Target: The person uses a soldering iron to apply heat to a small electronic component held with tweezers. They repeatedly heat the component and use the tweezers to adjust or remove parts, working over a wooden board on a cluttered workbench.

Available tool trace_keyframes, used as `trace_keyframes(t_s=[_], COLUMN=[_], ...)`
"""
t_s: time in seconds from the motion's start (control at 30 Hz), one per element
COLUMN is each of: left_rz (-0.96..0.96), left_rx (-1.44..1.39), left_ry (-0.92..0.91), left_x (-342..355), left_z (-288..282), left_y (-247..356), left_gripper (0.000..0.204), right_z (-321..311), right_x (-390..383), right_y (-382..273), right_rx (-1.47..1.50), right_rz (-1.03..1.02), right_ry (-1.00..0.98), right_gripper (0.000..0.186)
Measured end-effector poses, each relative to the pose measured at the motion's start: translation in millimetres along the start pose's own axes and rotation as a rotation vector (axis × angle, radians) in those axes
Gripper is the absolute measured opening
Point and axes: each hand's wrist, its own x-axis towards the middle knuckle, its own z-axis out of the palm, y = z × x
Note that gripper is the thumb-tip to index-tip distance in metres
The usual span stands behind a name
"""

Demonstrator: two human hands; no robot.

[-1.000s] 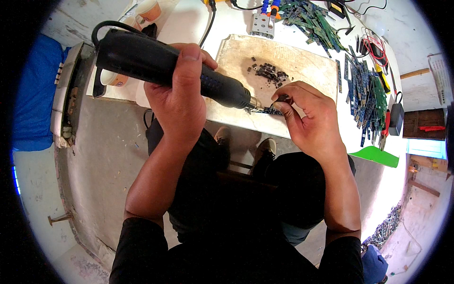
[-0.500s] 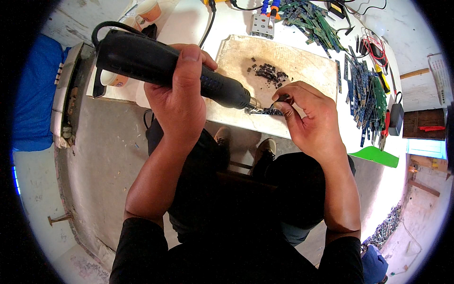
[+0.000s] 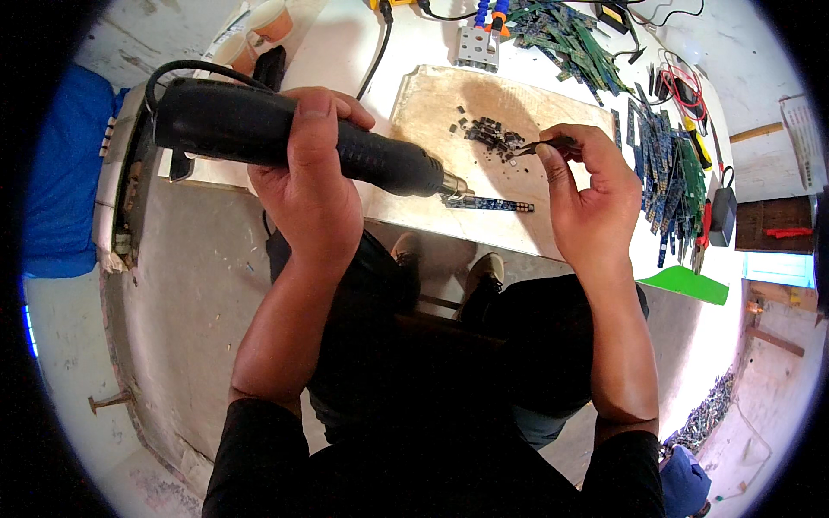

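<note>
My left hand (image 3: 315,177) is wrapped round a black hot air gun (image 3: 233,125), whose metal nozzle points right and down at the end of a narrow circuit board strip (image 3: 492,205). The strip lies on a stained, pale work board (image 3: 432,104) near the table's front edge. Between thumb and fingers, my right hand (image 3: 591,190) grips dark tweezers (image 3: 553,145). Their tips reach left to the edge of a pile of small black chips (image 3: 492,136) on the board. Whether the tips pinch a chip is too small to tell.
Circuit board strips are heaped at the far side (image 3: 570,43) and at the right (image 3: 665,173) of the white table (image 3: 345,43). Red-handled pliers (image 3: 704,229), a yellow-handled screwdriver (image 3: 698,142) and a black adapter (image 3: 724,216) lie at the right edge. Paper cups (image 3: 271,21) stand far left.
My right hand has moved up and right with the tweezers, from the circuit board strip to the chip pile, uncovering the strip. The hot air gun has shifted slightly left and its rear end has dropped.
</note>
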Motion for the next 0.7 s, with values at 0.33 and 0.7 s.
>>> trace_keyframes(t_s=[0.33, 0.7], left_rz=[-0.025, -0.039], left_rx=[-0.021, -0.023], left_ry=[0.009, -0.038], left_x=[0.6, 0.0], left_z=[-1.8, -1.6], left_y=[0.0, 1.1], left_gripper=[0.015, 0.011], right_z=[-2.6, -2.2], right_x=[-2.3, -4.3], right_y=[-1.5, -4.3], right_rx=[0.187, 0.237], right_rz=[-0.044, -0.024], right_ry=[-0.220, -0.382], right_gripper=[0.016, 0.014])
